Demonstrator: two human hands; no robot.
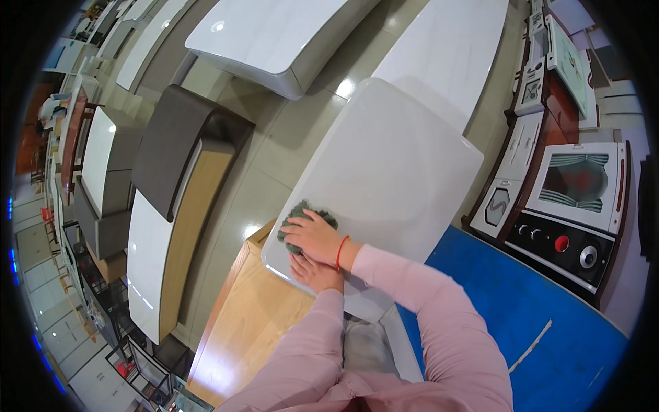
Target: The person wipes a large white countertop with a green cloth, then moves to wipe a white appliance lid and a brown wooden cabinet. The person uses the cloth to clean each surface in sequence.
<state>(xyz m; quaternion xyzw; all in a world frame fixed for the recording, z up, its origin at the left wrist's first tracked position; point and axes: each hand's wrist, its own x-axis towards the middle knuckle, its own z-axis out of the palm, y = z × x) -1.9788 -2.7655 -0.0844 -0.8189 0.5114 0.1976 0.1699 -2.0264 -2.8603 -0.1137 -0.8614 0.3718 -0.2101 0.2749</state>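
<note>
Glossy white, round-cornered tabletop [405, 165], apparently being wiped

The tabletop is flanked at its near left by a smooth, honey-coloured wooden surface [250, 323]. For an even wipe, overlapping strokes should be made, pressure spread under the whole palm, and the rounded rim followed closely. Near the tabletop's near-left corner, a crumpled, dark green cloth [302, 207] is pressed against the white surface. The cloth is grasped loosely by the right hand [310, 233], its fingers spread and slightly bent over it. The left hand [317, 274] is laid just beside, relaxed and unclenched; whether the cloth is touched by its fingertips cannot be told.
</note>
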